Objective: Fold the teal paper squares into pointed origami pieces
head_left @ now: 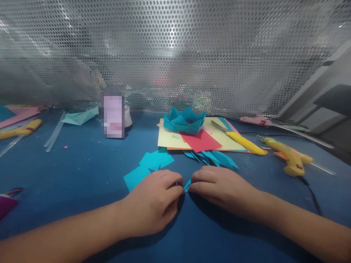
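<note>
A small piece of blue paper (187, 185) shows between my two hands, low over the table. My left hand (157, 199) has its fingers curled in at the paper's left side. From the right, my right hand (219, 188) pinches the same piece, its fingers covering most of it. Flat blue paper squares (138, 176) lie just beyond my left hand. Several folded blue paper pieces (216, 159) are heaped beyond my right hand. Farther back, a pointed blue paper ring (185, 122) stands on stacked coloured paper (170, 140), beside a red paper sheet (201, 140).
A yellow-handled knife (246, 143) rests on the paper stack. At right lies a yellow glue gun (290, 155) with its cord. A propped phone (113, 116) stands at back left, near clear glue sticks (55, 131). Behind everything rises a perforated metal panel (175, 54).
</note>
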The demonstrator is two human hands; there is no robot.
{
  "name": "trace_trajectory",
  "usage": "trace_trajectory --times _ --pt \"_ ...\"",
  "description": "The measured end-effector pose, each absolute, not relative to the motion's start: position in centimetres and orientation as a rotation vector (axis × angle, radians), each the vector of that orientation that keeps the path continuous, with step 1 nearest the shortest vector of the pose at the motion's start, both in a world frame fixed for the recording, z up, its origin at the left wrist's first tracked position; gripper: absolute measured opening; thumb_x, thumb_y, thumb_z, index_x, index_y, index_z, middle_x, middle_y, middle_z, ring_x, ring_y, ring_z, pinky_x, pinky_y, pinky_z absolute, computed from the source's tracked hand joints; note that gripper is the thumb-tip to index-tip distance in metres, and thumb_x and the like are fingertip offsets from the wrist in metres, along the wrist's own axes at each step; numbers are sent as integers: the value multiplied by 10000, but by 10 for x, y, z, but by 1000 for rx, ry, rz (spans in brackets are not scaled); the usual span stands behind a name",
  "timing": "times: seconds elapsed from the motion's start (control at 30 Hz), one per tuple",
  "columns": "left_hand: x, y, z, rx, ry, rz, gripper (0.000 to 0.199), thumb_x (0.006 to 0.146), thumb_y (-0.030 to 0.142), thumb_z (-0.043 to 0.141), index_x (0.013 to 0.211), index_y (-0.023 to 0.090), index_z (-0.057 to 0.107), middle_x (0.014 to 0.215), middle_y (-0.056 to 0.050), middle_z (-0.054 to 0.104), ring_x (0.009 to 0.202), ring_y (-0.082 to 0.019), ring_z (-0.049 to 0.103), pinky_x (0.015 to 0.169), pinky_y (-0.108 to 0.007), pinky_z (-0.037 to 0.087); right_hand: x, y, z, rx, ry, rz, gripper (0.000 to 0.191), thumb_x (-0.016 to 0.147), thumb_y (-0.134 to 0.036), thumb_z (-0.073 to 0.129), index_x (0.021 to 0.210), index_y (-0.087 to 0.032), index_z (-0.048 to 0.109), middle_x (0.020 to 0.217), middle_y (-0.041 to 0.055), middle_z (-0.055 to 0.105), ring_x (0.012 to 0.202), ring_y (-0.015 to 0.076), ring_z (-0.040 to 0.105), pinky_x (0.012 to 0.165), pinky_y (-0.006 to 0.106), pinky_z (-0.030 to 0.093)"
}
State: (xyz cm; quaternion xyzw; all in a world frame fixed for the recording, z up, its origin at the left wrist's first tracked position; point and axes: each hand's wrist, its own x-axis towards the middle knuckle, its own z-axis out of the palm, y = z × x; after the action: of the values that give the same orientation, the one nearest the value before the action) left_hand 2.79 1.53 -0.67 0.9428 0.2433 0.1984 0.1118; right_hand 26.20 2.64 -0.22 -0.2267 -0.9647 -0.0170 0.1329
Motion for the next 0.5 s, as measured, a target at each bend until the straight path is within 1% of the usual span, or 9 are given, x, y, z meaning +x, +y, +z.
trace_trajectory --times 0.07,0.17,0.3,0.4,0.5 --pt "28 16 -7 2736 695 566 245 854 66 427 1006 110 615 1005 -102 596 917 -220 543 778 -350 438 260 27 -2 -652 -2810 -75 293 975 -172 351 923 -173 639 848 61 637 698 169 530 610 277 404" --pt "29 16 -7 2728 702 558 236 863 67 419 991 112 612 983 -101 599 903 -222 535 779 -363 435 255 27 -3 -665 -2796 -81 289 950 -150 364 852 -160 636 784 60 627 661 168 516 583 275 403" --pt "33 18 -10 2726 739 623 195 900 111 440 917 122 634 905 -87 603 828 -207 526 745 -355 432 247 28 -7 -752 -2671 35 205 841 -95 444 795 -162 632 761 58 611 669 164 521 580 257 408" --pt "37 22 -12 2694 799 704 180 915 181 511 809 134 649 810 -62 592 758 -186 519 712 -330 433 243 28 -10 -803 -2577 150 177 780 -86 466 748 -165 622 727 51 594 672 159 523 592 249 414" --pt "40 25 -14 2641 847 709 121 873 182 600 774 137 652 790 -47 587 763 -180 526 702 -307 436 241 29 -10 -836 -2536 244 164 772 -95 473 730 -160 617 712 49 588 682 156 533 607 246 422"
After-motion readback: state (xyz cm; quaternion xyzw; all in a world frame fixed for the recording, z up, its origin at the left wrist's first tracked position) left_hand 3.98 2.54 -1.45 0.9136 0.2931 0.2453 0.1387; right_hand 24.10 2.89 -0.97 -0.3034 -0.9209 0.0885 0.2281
